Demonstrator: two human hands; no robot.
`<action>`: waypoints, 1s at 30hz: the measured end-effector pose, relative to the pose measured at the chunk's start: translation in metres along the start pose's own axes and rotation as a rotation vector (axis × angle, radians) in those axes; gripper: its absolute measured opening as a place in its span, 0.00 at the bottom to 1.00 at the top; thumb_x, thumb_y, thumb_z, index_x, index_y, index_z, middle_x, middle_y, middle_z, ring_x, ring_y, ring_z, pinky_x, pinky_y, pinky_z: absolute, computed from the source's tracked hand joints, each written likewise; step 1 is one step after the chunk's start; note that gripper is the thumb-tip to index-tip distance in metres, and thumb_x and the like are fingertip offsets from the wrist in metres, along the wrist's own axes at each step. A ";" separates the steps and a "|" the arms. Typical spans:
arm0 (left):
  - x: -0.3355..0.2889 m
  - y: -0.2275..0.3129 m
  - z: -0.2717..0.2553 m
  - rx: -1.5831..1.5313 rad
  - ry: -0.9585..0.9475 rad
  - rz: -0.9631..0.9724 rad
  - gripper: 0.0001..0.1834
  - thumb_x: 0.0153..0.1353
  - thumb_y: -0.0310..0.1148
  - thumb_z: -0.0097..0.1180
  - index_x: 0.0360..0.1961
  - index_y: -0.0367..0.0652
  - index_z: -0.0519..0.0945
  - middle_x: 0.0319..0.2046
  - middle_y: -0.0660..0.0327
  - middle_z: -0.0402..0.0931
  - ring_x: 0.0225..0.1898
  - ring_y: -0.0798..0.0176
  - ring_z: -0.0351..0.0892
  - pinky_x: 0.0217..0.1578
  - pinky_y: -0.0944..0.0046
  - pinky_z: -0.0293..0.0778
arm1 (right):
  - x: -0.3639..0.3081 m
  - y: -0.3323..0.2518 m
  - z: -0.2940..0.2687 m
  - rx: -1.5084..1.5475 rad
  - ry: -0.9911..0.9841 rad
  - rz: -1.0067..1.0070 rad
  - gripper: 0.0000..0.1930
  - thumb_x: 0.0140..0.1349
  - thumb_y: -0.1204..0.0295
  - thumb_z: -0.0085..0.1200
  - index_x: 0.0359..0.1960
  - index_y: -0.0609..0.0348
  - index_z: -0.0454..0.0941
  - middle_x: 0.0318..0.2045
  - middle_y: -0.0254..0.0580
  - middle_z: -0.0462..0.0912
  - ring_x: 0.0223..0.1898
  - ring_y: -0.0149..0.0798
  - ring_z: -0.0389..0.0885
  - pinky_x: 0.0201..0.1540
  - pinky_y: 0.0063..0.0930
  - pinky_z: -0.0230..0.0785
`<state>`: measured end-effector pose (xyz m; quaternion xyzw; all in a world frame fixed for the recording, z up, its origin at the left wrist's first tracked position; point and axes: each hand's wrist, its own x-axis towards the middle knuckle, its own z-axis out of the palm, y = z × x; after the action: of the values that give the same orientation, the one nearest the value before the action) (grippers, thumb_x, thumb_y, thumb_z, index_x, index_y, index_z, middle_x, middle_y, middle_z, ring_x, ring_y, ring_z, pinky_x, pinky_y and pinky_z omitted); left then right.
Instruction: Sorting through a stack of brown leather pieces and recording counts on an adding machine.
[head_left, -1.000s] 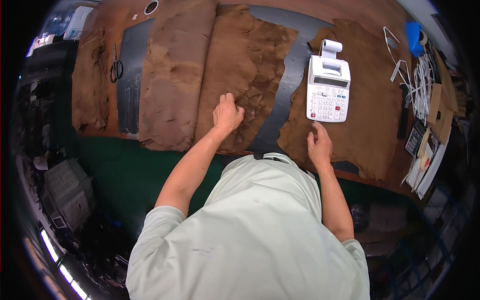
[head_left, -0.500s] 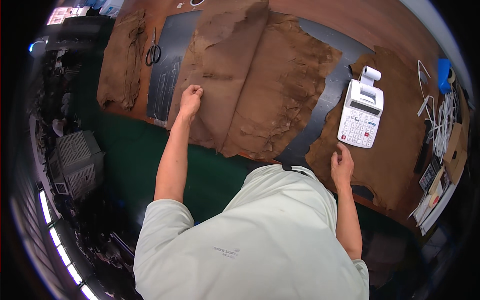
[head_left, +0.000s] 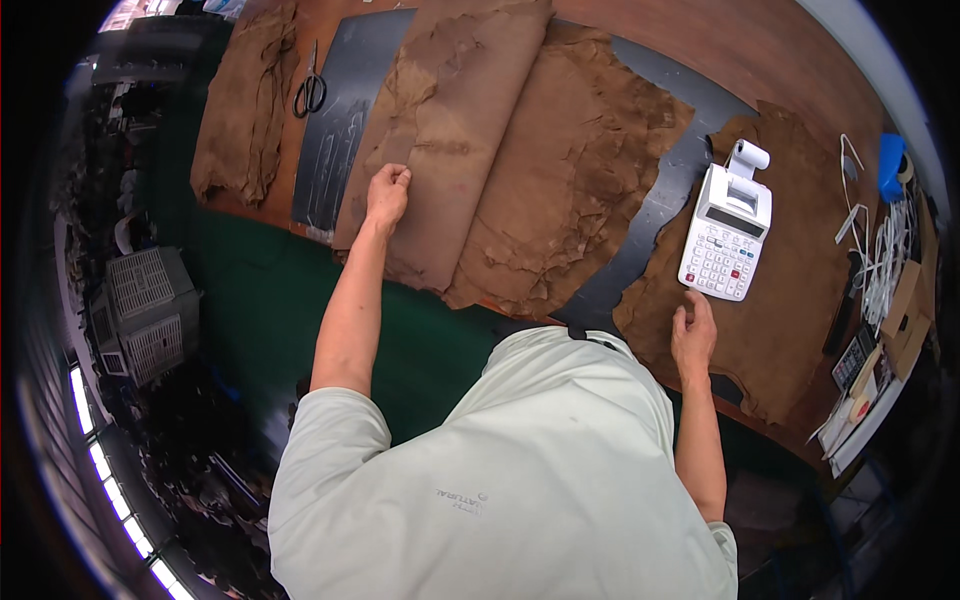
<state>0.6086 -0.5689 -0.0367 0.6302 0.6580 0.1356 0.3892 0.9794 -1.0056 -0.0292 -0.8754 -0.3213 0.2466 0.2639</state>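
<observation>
My left hand (head_left: 388,195) is closed in a pinch over the folded brown leather hide (head_left: 440,190). From its fingertips a small flat brown strip (head_left: 398,150), like a leather swatch, extends over the hide. The hide's folded flap lies across a wider, wrinkled part (head_left: 570,170). On the right, a white printing calculator (head_left: 725,235) with a paper roll (head_left: 750,155) rests on another brown hide (head_left: 790,320). Just below its keys is my right hand (head_left: 694,340), fingers loosely bent and apart, holding nothing. Its index fingertip is by the calculator's lower edge; whether they touch I cannot tell.
Black-handled scissors (head_left: 311,92) lie beside a narrow hide (head_left: 245,110) on the far left. Dark mats (head_left: 345,110) show between the hides on the wooden table (head_left: 680,40). At the right edge are white cords (head_left: 880,260), a small cardboard box (head_left: 908,318) and a dark calculator (head_left: 853,362).
My left hand has moved slightly up the hide, and the small strip now shows beyond its fingers. My right hand stays just below the calculator. The whole view has shifted a little.
</observation>
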 end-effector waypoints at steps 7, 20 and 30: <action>0.011 -0.021 -0.019 0.526 0.194 0.286 0.16 0.68 0.33 0.56 0.55 0.39 0.78 0.50 0.48 0.81 0.52 0.45 0.80 0.55 0.51 0.74 | 0.005 0.008 0.009 -0.116 0.093 0.029 0.18 0.65 0.71 0.54 0.57 0.58 0.76 0.67 0.49 0.72 0.60 0.55 0.78 0.58 0.45 0.74; -0.052 0.023 0.111 0.734 0.016 0.790 0.34 0.75 0.45 0.44 0.77 0.44 0.55 0.77 0.52 0.51 0.78 0.48 0.46 0.75 0.46 0.47 | 0.017 0.007 -0.008 -0.323 0.089 -0.014 0.22 0.66 0.72 0.53 0.62 0.58 0.72 0.71 0.45 0.67 0.47 0.51 0.85 0.51 0.44 0.77; -0.024 0.009 0.094 0.928 0.036 0.725 0.37 0.76 0.52 0.41 0.77 0.41 0.54 0.77 0.52 0.50 0.79 0.50 0.45 0.75 0.47 0.46 | 0.006 0.005 -0.009 -0.250 0.089 0.013 0.21 0.66 0.72 0.53 0.62 0.57 0.72 0.70 0.45 0.69 0.56 0.54 0.81 0.54 0.44 0.76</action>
<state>0.6769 -0.6190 -0.0851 0.9169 0.3978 -0.0314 -0.0096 0.9907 -1.0073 -0.0269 -0.9137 -0.3317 0.1670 0.1650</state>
